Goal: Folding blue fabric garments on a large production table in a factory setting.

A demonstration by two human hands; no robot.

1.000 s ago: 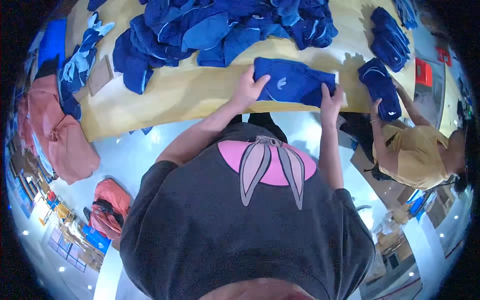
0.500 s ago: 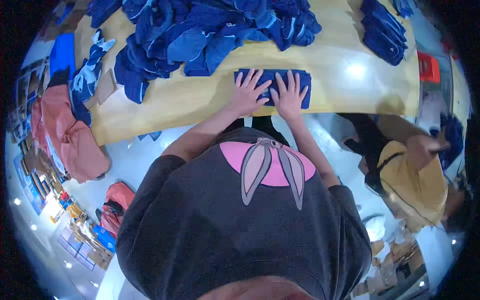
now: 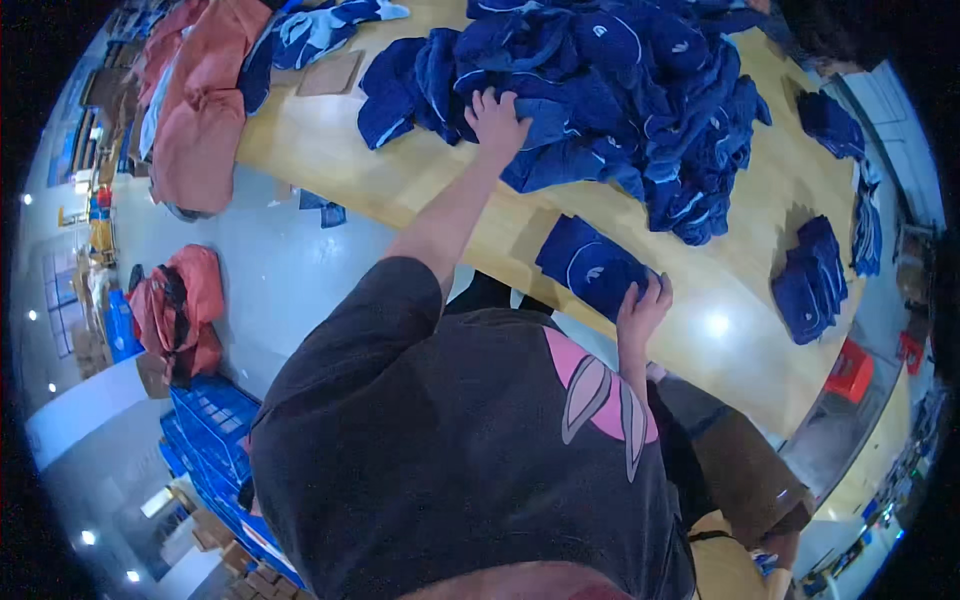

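Note:
My left hand rests on the near left side of a heap of navy garments with pale blue piping. Its thumb is apart from its fingers, and the fingertips touch the cloth. Closer to me, a folded navy garment lies flat at the table's near edge, with a small white mark and a curved pale line on top. My right hand grips that garment's right end, with the thumb and fingers bent at its edge.
Folded navy stacks lie on the right of the wooden table. A brown flat piece is at far left, beside salmon cloth. A red bin stands past the right edge. Another person is close on my right.
My left hand has left the folded garment and reached out to the heap. My right hand has shifted to the garment's right end. My view has turned, tilting the table.

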